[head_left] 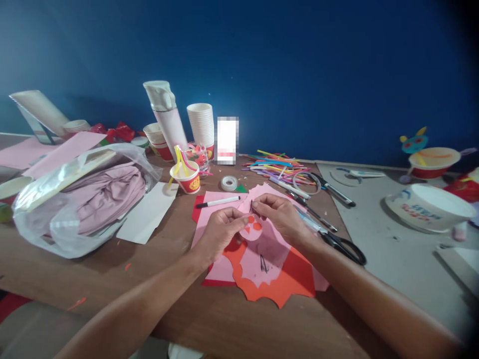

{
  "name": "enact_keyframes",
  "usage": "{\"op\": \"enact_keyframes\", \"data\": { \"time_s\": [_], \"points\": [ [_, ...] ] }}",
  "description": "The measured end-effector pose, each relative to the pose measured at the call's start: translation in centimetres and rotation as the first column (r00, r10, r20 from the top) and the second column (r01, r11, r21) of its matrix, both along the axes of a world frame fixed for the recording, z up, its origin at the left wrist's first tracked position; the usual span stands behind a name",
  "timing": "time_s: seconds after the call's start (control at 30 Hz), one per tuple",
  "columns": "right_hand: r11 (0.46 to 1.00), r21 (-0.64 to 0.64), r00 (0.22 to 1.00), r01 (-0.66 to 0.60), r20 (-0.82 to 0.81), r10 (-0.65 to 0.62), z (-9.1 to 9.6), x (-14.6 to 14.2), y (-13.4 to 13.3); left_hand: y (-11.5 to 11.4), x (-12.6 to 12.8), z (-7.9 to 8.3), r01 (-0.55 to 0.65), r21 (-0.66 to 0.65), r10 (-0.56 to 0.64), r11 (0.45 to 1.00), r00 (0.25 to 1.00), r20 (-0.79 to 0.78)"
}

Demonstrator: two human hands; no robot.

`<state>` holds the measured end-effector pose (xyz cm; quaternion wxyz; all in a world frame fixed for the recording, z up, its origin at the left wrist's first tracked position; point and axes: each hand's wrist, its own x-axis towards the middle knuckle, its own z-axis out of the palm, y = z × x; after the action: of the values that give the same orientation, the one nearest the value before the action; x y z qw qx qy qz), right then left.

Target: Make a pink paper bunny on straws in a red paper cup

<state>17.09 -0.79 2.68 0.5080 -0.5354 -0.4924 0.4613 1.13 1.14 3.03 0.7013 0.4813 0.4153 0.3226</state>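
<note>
My left hand (222,229) pinches a small round pink paper cutout (248,231) with orange pieces on it, between thumb and fingers. Close to its upper edge, the fingertips of my right hand (279,212) are pressed together on a tiny dark piece, too small to name. Under both hands lie pink paper sheets (220,274) and an orange paper (299,274) with a scalloped edge. Dark strokes mark the pink paper in the middle. A white marker with a black cap (219,202) rests on the sheets, left of my hands.
Scissors (346,249) and a box cutter (335,189) lie to the right, near colourful pipe cleaners (277,162). Behind stand a tape roll (229,183), a paper cup (186,178), stacked cups (201,124) and a tall bottle (166,117). A plastic bag (67,244) sits left.
</note>
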Motion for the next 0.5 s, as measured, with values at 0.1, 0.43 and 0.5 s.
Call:
{"op": "enact_keyframes", "data": {
  "time_s": [0.1,0.43,0.5],
  "points": [
    [1.000,-0.004,0.999,-0.004,-0.051,0.004,-0.1,-0.1,-0.1,-0.2,0.1,0.0,-0.011,-0.041,0.012,0.999,1.000,0.016],
    [0.999,0.031,0.995,0.045,0.087,-0.048,0.9,-0.4,-0.6,-0.3,0.3,-0.4,-0.048,-0.036,0.050,0.998,0.996,0.069],
    [0.998,0.030,0.995,0.050,0.090,-0.053,1.1,-0.5,-0.6,-0.3,0.4,-0.4,-0.047,-0.041,0.050,0.998,0.996,0.077]
  ]
}}
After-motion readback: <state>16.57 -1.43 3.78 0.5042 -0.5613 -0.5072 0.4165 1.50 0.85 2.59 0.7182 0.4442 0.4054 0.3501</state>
